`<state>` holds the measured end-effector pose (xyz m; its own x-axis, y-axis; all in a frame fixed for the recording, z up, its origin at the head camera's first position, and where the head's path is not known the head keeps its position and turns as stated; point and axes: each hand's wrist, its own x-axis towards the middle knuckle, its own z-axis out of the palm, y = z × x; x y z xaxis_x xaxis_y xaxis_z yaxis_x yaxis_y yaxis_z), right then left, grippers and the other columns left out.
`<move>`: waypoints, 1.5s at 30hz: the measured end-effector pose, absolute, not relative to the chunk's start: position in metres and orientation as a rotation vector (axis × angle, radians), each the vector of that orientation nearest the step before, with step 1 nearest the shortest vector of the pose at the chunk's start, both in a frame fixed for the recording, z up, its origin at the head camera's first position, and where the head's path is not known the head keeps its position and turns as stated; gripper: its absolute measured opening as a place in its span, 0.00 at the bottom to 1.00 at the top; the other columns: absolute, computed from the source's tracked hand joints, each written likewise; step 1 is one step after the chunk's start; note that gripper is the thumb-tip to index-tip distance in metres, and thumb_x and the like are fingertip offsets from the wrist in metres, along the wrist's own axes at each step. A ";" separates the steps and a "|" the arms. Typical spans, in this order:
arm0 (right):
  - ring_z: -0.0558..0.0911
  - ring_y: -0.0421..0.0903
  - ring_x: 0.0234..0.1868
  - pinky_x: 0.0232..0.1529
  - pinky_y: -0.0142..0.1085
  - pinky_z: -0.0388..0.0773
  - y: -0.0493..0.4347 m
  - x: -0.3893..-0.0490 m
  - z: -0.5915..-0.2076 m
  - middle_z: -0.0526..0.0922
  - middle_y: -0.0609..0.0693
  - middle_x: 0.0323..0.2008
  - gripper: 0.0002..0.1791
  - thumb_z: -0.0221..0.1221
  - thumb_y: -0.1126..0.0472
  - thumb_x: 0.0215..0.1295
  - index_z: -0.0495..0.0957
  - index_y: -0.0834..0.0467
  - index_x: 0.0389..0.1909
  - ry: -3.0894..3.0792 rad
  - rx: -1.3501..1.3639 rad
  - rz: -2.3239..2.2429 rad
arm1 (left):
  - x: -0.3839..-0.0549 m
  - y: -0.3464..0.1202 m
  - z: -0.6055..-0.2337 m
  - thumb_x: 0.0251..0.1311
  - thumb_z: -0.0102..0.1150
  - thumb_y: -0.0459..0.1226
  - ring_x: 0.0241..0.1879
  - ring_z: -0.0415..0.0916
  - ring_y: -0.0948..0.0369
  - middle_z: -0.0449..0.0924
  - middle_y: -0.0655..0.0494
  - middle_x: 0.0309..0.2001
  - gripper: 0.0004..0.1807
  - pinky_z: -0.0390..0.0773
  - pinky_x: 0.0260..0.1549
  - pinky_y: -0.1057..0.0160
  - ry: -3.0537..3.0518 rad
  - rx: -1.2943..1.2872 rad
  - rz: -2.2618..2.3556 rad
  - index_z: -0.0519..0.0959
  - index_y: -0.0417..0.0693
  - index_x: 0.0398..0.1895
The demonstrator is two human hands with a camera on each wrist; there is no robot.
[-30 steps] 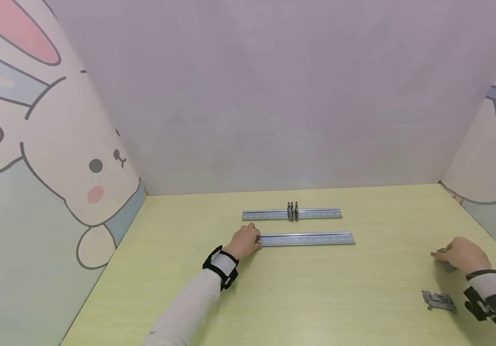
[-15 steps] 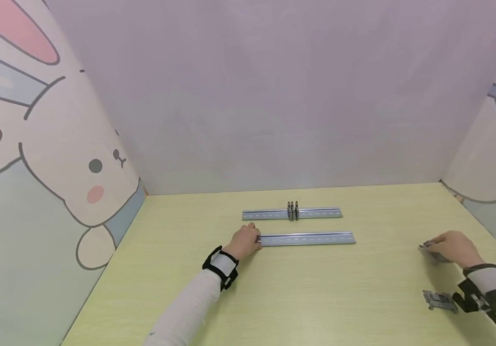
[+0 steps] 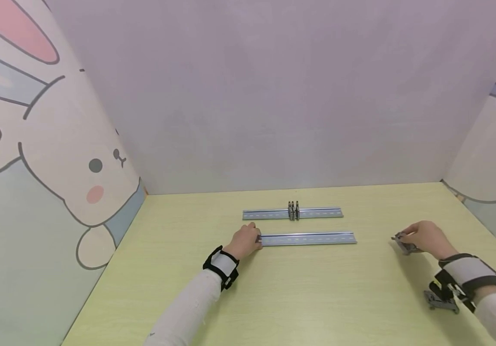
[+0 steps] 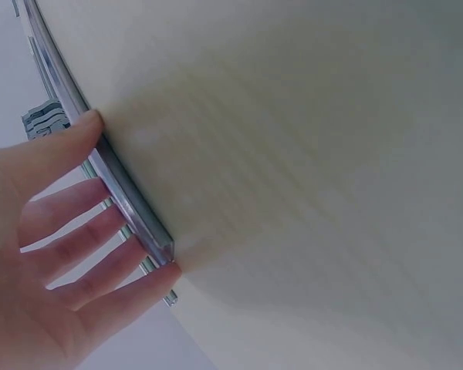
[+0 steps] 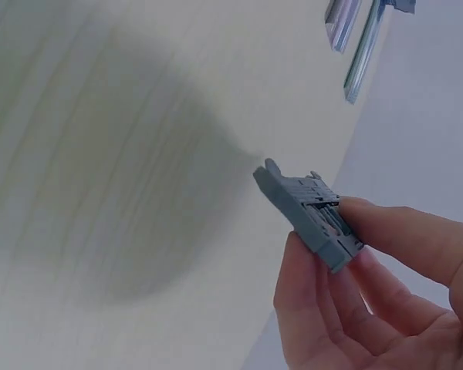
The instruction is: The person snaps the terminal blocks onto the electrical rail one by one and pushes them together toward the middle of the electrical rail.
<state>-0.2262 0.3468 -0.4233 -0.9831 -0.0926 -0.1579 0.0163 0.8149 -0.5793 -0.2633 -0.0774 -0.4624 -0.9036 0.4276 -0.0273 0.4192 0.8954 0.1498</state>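
Observation:
The left hand [image 3: 244,241] grips the left end of the nearer slotted metal DIN rail [image 3: 308,239], which lies flat on the table. In the left wrist view, the thumb lies along one edge of that rail and the fingertips touch the other. Off to the right, the right hand [image 3: 429,239] pinches a grey DIN-rail end clamp [image 5: 312,212] between thumb and fingers, above the table. Another grey end clamp [image 3: 442,302] lies on the table under the right wrist, partly hidden by the wrist strap.
A second DIN rail [image 3: 265,215] lies behind the first, roughly parallel to it. Several grey clamps [image 3: 293,211] stand side by side near its middle. The pale yellow table [image 3: 317,298] meets a plain back wall and printed side walls.
The right hand has moved left and slightly away from the body, carrying the end clamp toward the rails. The left hand has stayed on the nearer rail.

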 end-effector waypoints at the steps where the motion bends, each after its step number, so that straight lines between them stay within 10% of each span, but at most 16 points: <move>1: 0.77 0.45 0.23 0.23 0.37 0.76 0.343 -0.227 -0.423 0.77 0.64 0.26 0.17 0.56 0.67 0.51 0.71 0.81 0.34 2.817 -0.064 -0.915 | -0.263 -0.077 -0.462 0.50 0.62 0.41 0.29 0.66 0.59 0.68 0.53 0.31 0.11 0.69 0.25 0.66 3.000 0.673 0.219 0.78 0.42 0.30; 45: 0.77 0.42 0.16 0.20 0.34 0.76 0.189 -0.262 -0.426 0.79 0.57 0.22 0.09 0.56 0.70 0.50 0.75 0.75 0.29 2.736 -0.220 -1.156 | -0.263 -0.080 -0.462 0.50 0.62 0.41 0.29 0.67 0.59 0.67 0.54 0.30 0.12 0.70 0.25 0.66 3.002 0.666 0.242 0.78 0.42 0.32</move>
<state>-0.2622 0.1895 -0.4258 -0.9759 -0.1976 -0.0923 -0.0715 0.6899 -0.7204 -0.2629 -0.0799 -0.4618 -0.9052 0.4244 -0.0218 0.4154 0.8945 0.1652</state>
